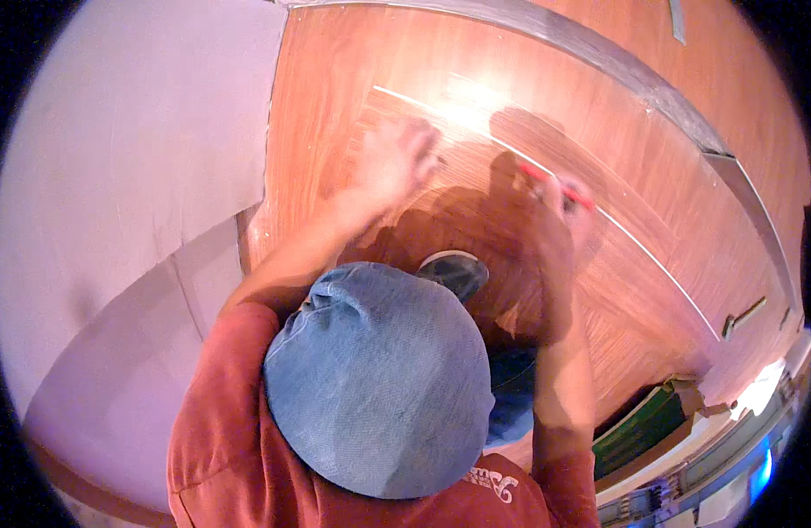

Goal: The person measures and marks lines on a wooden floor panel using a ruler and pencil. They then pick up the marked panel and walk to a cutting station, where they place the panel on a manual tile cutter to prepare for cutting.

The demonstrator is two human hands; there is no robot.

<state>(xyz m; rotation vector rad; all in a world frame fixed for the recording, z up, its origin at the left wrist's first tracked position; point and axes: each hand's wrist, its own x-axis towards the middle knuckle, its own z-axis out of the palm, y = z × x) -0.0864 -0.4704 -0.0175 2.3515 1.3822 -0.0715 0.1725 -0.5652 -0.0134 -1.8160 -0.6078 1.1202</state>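
Observation:
My right hand (565, 201) is closed around a slim red tool (533, 171), like a pencil or marker, though its exact kind is unclear. It is over the wood-look floor (476, 198), beside a long thin white line (638, 248) that could be a strip or a plank edge. To the left, my left hand (401, 154) hovers over or touches the boards near the line's far end. Motion smears its fingers, so their grip cannot be made out. A shoe (455, 275) shows under me, between my forearms.
On the left stands a pale wall (150, 114). A grey strip (599, 55) curves across the floor at the far side. A hammer-like tool (744, 319) lies at the right. Nearer, a green box (641, 431) rests at lower right beside shelf-like clutter.

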